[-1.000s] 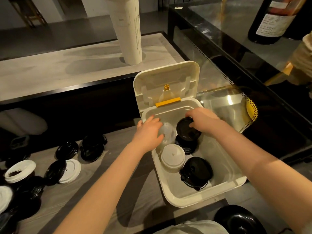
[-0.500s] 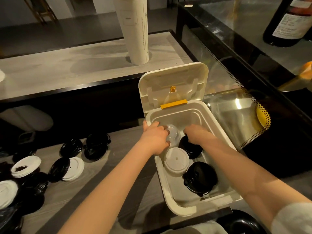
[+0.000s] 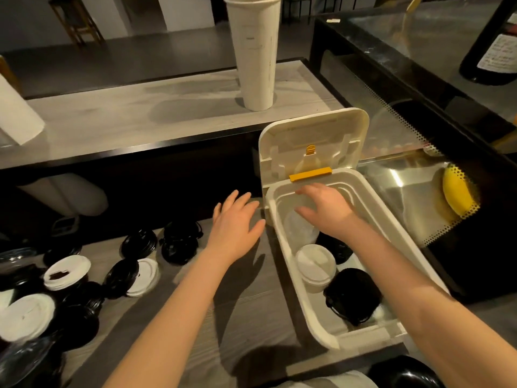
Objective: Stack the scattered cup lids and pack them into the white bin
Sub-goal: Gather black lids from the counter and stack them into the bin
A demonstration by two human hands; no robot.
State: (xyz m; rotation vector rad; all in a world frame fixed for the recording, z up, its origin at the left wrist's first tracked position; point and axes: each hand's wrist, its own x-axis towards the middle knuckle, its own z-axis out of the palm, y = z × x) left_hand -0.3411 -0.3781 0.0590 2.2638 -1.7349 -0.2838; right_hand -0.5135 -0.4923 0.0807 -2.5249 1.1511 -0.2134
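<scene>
**Writing:** one paper label (image 3: pixel 498 51) on a dark bottle (image 3: pixel 479 77), far R on top of the glass case (image 3: pixel 405 46). Print too blurred to read.

**Task items:** white bin (image 3: pixel 275 242) stands at the R end of the worktop (image 3: pixel 246 317), its near end by the worktop's near edge. Bin cover (image 3: pixel 313 133) is hinged upright at the far end, w/ a yellow latch (image 3: pixel 310 174) at its base. Contents, far to near: clear lids (image 3: pixel 299 231), white lid stack (image 3: pixel 314 264), black lid stack (image 3: pixel 352 295). A 2nd black stack (image 3: pixel 335 247) is partly hidden under the R wrist. Loose lids (image 3: pixel 179 243), blk & wht, lie scattered toward the worktop's L end, several overlapping.

**Hands:** right hand (image 3: pixel 327 211) is inside the bin's far end, fingers spread, released, grasping nothing. It is above the clear lids; contact can't be determined. Left hand (image 3: pixel 233 222) is over the worktop just outside the bin's L wall, palm down, fingers splayed, empty.

**Surrounds:** a tall white cup column (image 3: pixel 256 51) stands on the raised counter (image 3: pixel 140 119) behind the worktop. A yellow item (image 3: pixel 457 194) sits behind the case's dotted glass, R of the bin.
</scene>
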